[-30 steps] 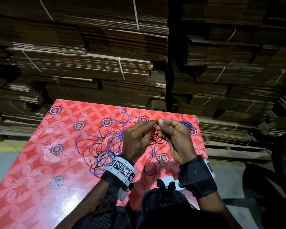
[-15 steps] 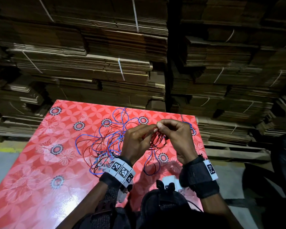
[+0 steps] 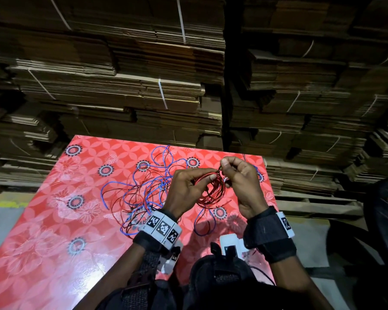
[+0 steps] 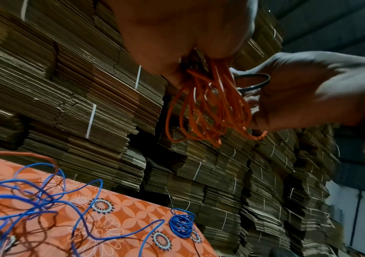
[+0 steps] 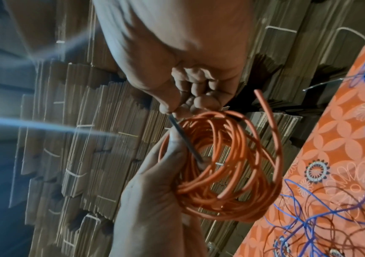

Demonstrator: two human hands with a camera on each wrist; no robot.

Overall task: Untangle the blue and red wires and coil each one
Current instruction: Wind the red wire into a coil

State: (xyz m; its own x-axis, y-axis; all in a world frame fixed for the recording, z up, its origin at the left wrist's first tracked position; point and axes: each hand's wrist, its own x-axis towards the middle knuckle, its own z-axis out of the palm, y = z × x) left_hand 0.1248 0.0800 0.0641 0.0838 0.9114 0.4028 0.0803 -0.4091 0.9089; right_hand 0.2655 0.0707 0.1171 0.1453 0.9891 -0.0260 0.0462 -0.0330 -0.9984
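Nearest the camera, two wrists are seen with black straps and white marker bands point(image 3: 164, 228); beyond them both hands are held up above the table point(image 3: 43, 253), close together.

A coil of red wire point(image 3: 211, 190) is gripped by the left hand point(image 3: 184, 191), with fingers and thumb curled round one side of the loops; in the left wrist view the loops point(image 4: 210, 107) are seen hanging from the pinch of that hand; in the right wrist view the coil point(image 5: 225, 167) is shown as a round bundle with one loose end sticking up. A thin dark band point(image 5: 185, 139) is pinched between thumb and fingertips of the right hand point(image 3: 240, 182); it is stretched from that pinch across to the left hand's fingers at the coil; in the left wrist view the same band point(image 4: 251, 83) is seen as a dark loop beside the red loops.

On the red flowered table, just beyond and left of the hands, a loose tangle of blue and red wires point(image 3: 143, 189) is spread; a small coil of blue wire point(image 4: 181, 224) is laid near the far right edge, apart from the tangle.

Behind the table, stacks of flattened cardboard point(image 3: 121, 74) bound with white straps are piled high.
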